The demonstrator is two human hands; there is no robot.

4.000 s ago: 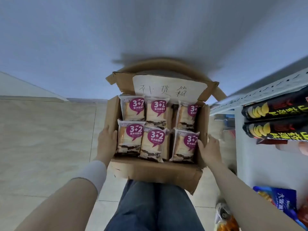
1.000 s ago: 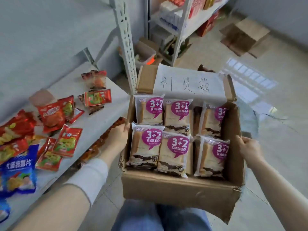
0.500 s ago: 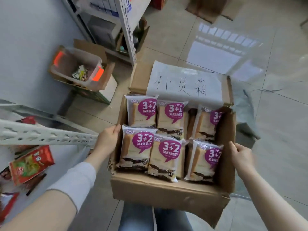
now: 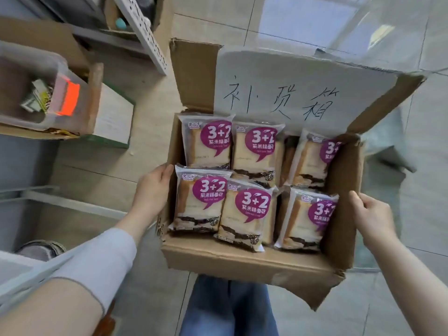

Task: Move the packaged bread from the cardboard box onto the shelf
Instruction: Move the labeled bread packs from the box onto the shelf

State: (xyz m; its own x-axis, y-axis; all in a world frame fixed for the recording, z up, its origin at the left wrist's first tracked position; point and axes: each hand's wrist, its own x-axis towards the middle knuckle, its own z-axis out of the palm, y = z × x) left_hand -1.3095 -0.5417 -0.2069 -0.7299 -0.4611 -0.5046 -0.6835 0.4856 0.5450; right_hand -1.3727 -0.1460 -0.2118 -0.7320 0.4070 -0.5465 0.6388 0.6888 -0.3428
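Six packs of "3+2" sliced bread (image 4: 201, 202) sit in the open cardboard box (image 4: 242, 260), in two rows of three. Each pack has its long axis running from the near wall toward the far flap. The sealed top edges point away from the person and the purple-printed faces look up. The near row overlaps the lower ends of the far row, and the two right-hand packs (image 4: 312, 214) are tipped partly onto their sides. A white sheet with handwritten characters (image 4: 291, 93) covers the raised far flap.

The left hand (image 4: 152, 190) clasps the box's left wall from outside, thumb at the rim. The right hand (image 4: 373, 217) is wrapped over the right wall's top edge. The box is held above jeans-clad legs (image 4: 230, 306) and a tiled floor.

Compared with half a second earlier, the packs and both grips are unchanged. The shelf beam and red snack packets have left the view, while the clear plastic bin (image 4: 60, 66) and perforated shelf upright (image 4: 145, 32) now sit upper left.
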